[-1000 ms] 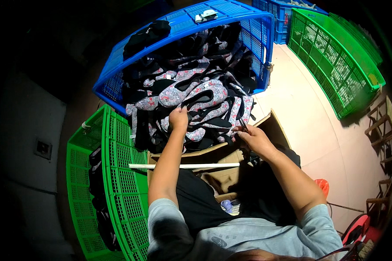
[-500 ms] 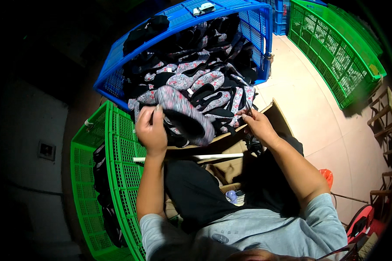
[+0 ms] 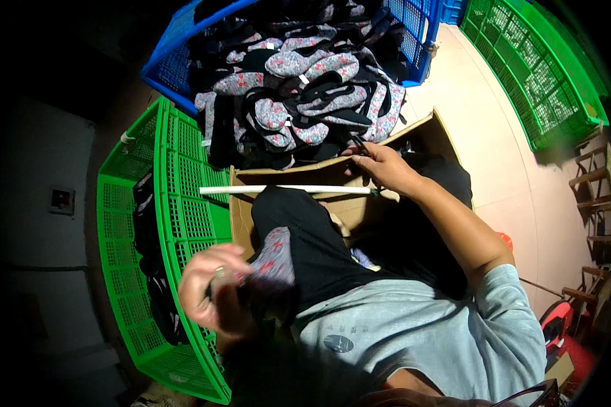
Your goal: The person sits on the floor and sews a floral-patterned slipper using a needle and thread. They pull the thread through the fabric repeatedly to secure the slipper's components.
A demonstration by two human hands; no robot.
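Head view: A white rod [image 3: 285, 190] spans a cardboard box [image 3: 242, 220], a green crate [image 3: 161, 156] hemming its left, a blue crate [image 3: 409, 30] heaped with floral slippers [image 3: 332, 100] beyond it. Over the box's far edge, the right hand [image 3: 385, 166] grips a dark tool [image 3: 358, 142]; on its near side, the left hand [image 3: 207, 288] clutches a floral slipper [image 3: 275, 261]. Pale floor [image 3: 482, 136] opens to its right.

Slipper [image 3: 275, 256] is grey with red flowers, pile [image 3: 288, 64] is that print plus black lol. Blue crate [image 3: 173, 64], green baskets [image 3: 193, 183], plain white rod [image 3: 285, 189].
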